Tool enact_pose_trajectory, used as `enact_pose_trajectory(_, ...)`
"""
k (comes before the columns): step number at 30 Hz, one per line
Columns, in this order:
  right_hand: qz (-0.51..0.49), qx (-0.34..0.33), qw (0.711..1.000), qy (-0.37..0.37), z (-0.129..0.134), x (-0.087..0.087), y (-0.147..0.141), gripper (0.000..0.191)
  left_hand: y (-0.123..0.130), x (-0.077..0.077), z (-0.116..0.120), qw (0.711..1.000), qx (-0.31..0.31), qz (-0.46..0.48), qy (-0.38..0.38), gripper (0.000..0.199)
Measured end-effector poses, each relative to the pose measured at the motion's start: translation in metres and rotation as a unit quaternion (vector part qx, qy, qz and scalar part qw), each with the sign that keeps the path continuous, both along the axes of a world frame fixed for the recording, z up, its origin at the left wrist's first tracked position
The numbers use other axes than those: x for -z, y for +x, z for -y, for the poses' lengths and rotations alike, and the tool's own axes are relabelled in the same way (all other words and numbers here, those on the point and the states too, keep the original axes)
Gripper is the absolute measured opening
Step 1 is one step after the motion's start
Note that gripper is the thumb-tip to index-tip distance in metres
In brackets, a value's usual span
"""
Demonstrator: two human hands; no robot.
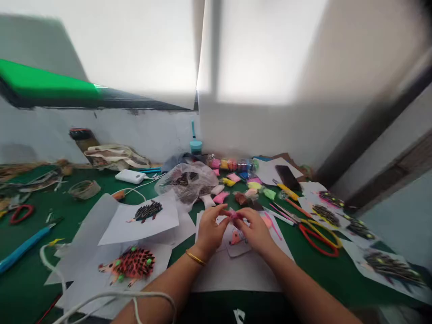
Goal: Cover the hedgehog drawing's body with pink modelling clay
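Note:
My left hand (212, 227) and my right hand (254, 228) meet above the middle of the paper, fingertips pinched on a small lump of pink clay (232, 215). Whether the clay is in a wrapper I cannot make out. Under my hands lie white sheets (232, 274) and a smaller card with a pink hedgehog figure (237, 237), partly hidden by my right hand. A pink strip (276, 227) lies on the paper just right of that hand. Small packets of coloured clay (221, 197) are scattered beyond my fingers.
Scissors with red and yellow handles (319, 238) lie on the right, by a black phone (286, 177) and sheets with hedgehog figures (393, 265). Left are more hedgehog sheets (135, 265), a white power bank (129, 176) and a white cable (114, 294). A clear plastic bag (185, 180) sits behind.

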State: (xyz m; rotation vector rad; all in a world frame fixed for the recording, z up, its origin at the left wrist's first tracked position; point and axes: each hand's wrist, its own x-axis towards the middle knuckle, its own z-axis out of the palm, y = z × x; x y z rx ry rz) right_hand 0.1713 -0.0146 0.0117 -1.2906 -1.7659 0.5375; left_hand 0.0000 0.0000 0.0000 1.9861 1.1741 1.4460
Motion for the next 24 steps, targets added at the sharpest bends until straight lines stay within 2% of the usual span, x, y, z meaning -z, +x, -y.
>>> enact_pose_trajectory(5, -0.017, -0.011, 0.999, -0.029, 0.0056, -0.0056, -0.0035, 0.014, -0.0012, -0.0006, -0.0029, 0.999, -0.021, 0.027, -0.003, 0.035)
enact_pose_trajectory(11, -0.057, -0.013, 0.996, -0.072, 0.0073, -0.0081, -0.0084, 0.015, -0.0016, -0.0022, -0.0030, 0.996, -0.021, 0.078, -0.036, 0.035)
enact_pose_trajectory(18, -0.059, -0.006, 0.994, -0.087, 0.0083, -0.0113, -0.0071, 0.016, -0.0005, -0.0089, -0.0018, 0.983, -0.003, 0.160, -0.093, 0.040)
enact_pose_trajectory(24, -0.046, -0.003, 0.995, -0.089, 0.0084, -0.0086, -0.0060, 0.018, -0.0002, -0.0077, -0.0035, 0.979, -0.011, 0.178, -0.100, 0.033)
